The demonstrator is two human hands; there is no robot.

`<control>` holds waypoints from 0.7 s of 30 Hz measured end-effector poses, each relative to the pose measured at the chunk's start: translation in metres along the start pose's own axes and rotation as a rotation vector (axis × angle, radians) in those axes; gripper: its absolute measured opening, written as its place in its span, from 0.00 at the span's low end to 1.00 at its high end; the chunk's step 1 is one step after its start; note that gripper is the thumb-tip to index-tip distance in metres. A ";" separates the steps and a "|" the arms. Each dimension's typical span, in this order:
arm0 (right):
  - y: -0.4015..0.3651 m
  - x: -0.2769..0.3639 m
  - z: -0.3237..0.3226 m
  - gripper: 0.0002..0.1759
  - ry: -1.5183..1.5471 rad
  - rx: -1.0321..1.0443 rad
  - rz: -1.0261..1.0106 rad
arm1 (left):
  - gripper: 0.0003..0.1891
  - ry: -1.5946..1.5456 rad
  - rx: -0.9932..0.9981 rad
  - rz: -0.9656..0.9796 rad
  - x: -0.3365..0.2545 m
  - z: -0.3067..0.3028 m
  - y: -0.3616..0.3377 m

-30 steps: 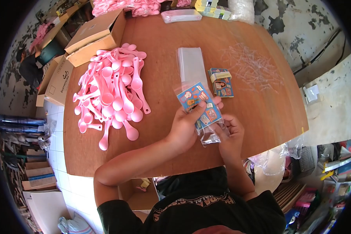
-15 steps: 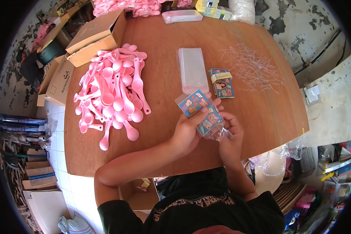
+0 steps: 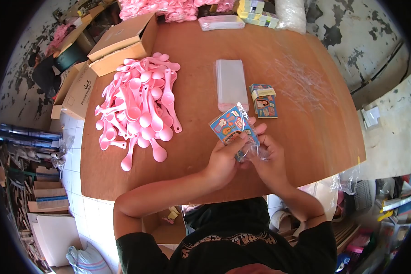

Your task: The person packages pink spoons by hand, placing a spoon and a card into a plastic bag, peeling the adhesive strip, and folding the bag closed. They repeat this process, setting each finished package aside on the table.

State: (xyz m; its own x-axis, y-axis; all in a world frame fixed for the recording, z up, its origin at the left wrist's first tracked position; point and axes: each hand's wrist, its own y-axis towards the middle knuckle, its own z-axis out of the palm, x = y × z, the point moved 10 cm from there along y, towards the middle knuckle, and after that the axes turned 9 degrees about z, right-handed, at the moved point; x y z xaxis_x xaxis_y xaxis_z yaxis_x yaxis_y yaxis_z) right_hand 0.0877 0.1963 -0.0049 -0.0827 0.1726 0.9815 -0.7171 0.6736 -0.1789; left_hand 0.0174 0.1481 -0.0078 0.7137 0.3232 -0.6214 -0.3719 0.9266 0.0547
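My left hand (image 3: 223,160) is closed on a blue printed card (image 3: 224,127), its thumb lying across the front. Clear plastic wrapping (image 3: 252,151) covers part of the card and bunches up at its lower right. My right hand (image 3: 270,160) pinches that crumpled plastic, its fingers close against the left hand's fingertips. Just beyond my hands lies a stack of clear plastic bags (image 3: 230,84). To its right sits a banded stack of similar blue cards (image 3: 265,109).
A heap of pink measuring spoons (image 3: 139,107) covers the table's left side, before a cardboard box (image 3: 123,41). Thin clear plastic strips (image 3: 303,86) are scattered at the right. More plastic bags (image 3: 221,23) lie at the far edge. A person in dark clothing (image 3: 45,77) is at far left.
My right hand has come in closer to the left, gathering the plastic. The card has tilted, and plastic now shows over its upper right edge. The view has shifted slightly.
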 end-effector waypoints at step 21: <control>0.139 0.063 0.169 0.17 -0.816 0.267 -1.084 | 0.17 -0.344 -0.459 0.573 -0.097 -0.086 -0.103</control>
State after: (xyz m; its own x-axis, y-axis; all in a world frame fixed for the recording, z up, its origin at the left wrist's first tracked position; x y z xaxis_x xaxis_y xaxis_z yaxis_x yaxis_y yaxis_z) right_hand -0.1345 0.1791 0.0439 0.2852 -0.8717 0.3986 -0.7845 0.0266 0.6196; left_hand -0.0647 0.0045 -0.0203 0.4532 0.8341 -0.3145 -0.8883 0.4520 -0.0811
